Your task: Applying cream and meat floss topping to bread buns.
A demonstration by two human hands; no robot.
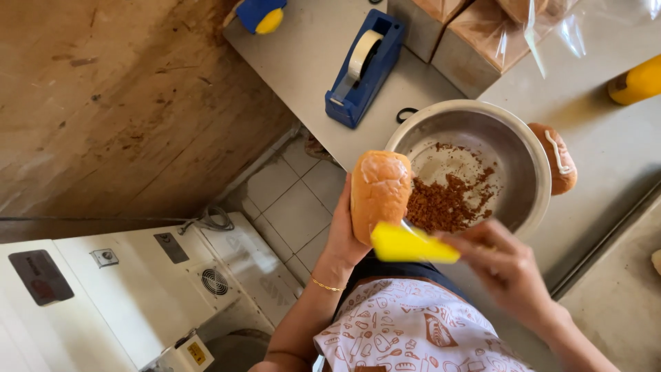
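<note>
A bread loaf [379, 193] is held by the left hand [342, 238] over the steel bowl [533, 162]; its side is scraped with a yellow scraper [407, 244] gripped by the right hand [506, 265], so steady strokes are probably needed next

Bakery: bagged loaves [475, 34], crumb bowl [537, 158]

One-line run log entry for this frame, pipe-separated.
left hand: holds bread loaf | right hand: yellow scraper against loaf | steel bowl: brown crumbs | behind: tape dispenser
</note>
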